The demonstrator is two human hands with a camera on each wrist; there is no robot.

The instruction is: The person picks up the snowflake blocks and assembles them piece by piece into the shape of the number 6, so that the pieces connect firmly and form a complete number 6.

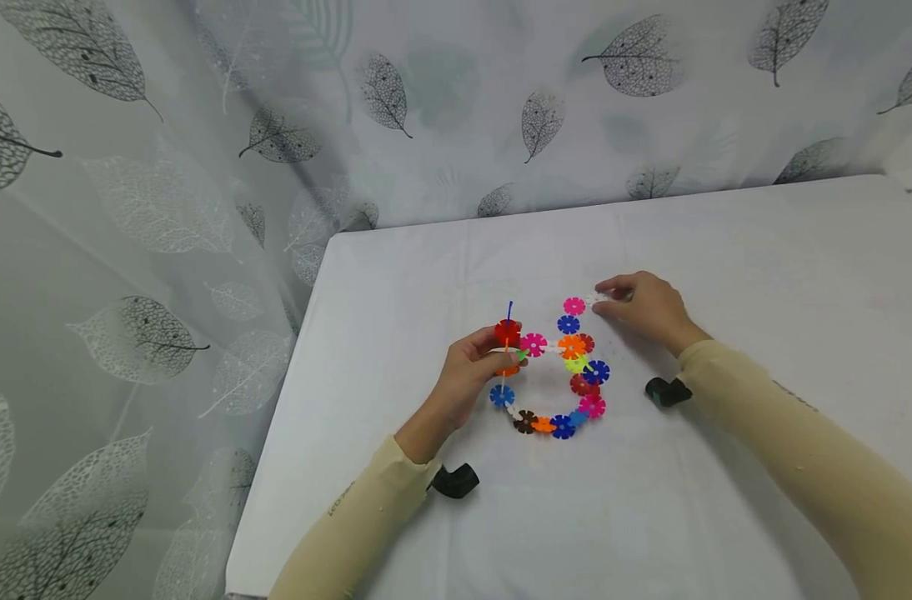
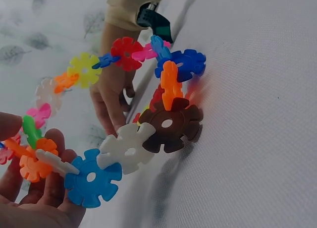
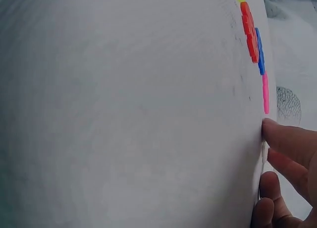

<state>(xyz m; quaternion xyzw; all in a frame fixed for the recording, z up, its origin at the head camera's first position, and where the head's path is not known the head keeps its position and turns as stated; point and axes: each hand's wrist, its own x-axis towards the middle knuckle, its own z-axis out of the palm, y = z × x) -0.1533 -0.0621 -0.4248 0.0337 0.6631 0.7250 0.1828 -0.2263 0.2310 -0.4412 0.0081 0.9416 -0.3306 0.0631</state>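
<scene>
Snowflake-disc chain, being assembled by two hands on a white table.

Head view: left hand (image 1: 467, 375) is pinching the chain (image 1: 557, 375) at its red disc (image 1: 507, 332); right hand (image 1: 647, 307) is pinching a white disc (image 1: 595, 297) at the chain's far end, beside the pink disc (image 1: 573, 306); advisable to line up slots squarely and press gently. Left wrist view: fingers (image 2: 47, 188) are curling under the blue disc (image 2: 92, 178). Right wrist view: fingertips (image 3: 285, 139) are touching the tablecloth (image 3: 124, 114). Containers: none visible.

head: high, looking down | wrists: low, close | shared: disc chain (image 1: 568, 367)
</scene>
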